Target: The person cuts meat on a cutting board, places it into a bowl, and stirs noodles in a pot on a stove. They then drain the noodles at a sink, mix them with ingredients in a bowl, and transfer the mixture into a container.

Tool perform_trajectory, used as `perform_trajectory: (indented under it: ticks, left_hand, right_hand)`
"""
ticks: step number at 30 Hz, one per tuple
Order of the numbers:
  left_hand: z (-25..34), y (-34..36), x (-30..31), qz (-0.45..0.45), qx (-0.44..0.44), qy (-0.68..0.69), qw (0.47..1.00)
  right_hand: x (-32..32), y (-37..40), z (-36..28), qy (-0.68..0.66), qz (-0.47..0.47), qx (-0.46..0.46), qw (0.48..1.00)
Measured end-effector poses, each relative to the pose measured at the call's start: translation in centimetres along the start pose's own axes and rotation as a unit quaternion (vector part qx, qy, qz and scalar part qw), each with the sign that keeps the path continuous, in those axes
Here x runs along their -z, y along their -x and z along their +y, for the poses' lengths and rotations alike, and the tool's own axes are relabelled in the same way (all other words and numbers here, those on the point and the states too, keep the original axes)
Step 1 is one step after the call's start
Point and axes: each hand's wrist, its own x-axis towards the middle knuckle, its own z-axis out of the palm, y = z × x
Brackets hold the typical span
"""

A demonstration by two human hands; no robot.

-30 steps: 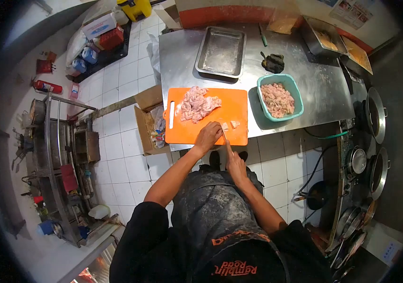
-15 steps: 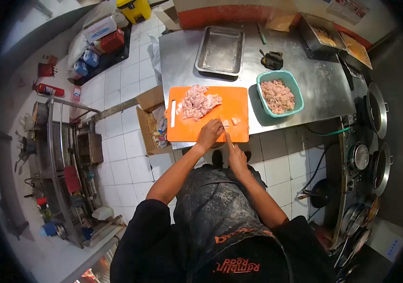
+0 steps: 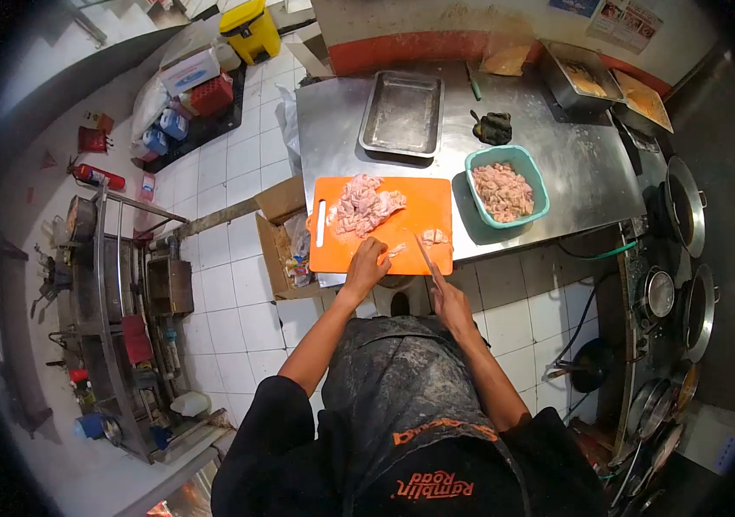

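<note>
An orange cutting board (image 3: pixel 341 257) lies at the near edge of the steel table, with a heap of raw meat (image 3: pixel 365 205) on its upper left part. My left hand (image 3: pixel 367 265) is at the board's near edge, its fingers together beside a small strip of meat (image 3: pixel 396 251); whether they pinch it is too small to tell. In my right hand (image 3: pixel 449 301) is a knife (image 3: pixel 426 253), its blade pointing away from me over the board. Small cut pieces (image 3: pixel 434 236) lie right of the blade. A teal tub (image 3: pixel 542 204) holding cut meat stands right of the board.
Behind the board is an empty metal tray (image 3: pixel 402 114). A dark cloth-like item (image 3: pixel 493 128) and a green-handled tool (image 3: pixel 474 80) lie farther back. Metal trays (image 3: pixel 576 77) stand at the back right. An open cardboard box (image 3: pixel 270 258) is left of the table, and pans (image 3: pixel 686 207) line the right.
The knife and my right hand have shifted right, apart from my left hand. My left hand has moved slightly left. The cut pieces are now grouped farther right. The view has tilted a little.
</note>
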Motion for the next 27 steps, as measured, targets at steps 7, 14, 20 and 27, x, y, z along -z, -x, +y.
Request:
perform_trajectory:
  ticks: [7,14,20,27]
  left_hand:
    - [1.5,-0.7,-0.6,-0.019,0.0,-0.014,1.0]
    - [4.7,-5.6,-3.2,-0.083,-0.102,0.053,0.99]
    - [4.8,-7.4,-4.9,-0.157,-0.176,-0.026,0.971]
    - [5.1,-10.1,-5.1,-0.275,-0.158,-0.023,0.948]
  right_hand:
    - [1.9,-0.5,-3.6,-0.012,-0.013,-0.036,0.999]
    - [2.4,-1.6,0.5,0.081,-0.032,-0.091,0.992]
    - [4.7,0.7,1.8,-0.052,0.16,-0.091,0.982]
    - [7.1,5.6,3.7,-0.078,0.142,-0.151,0.975]
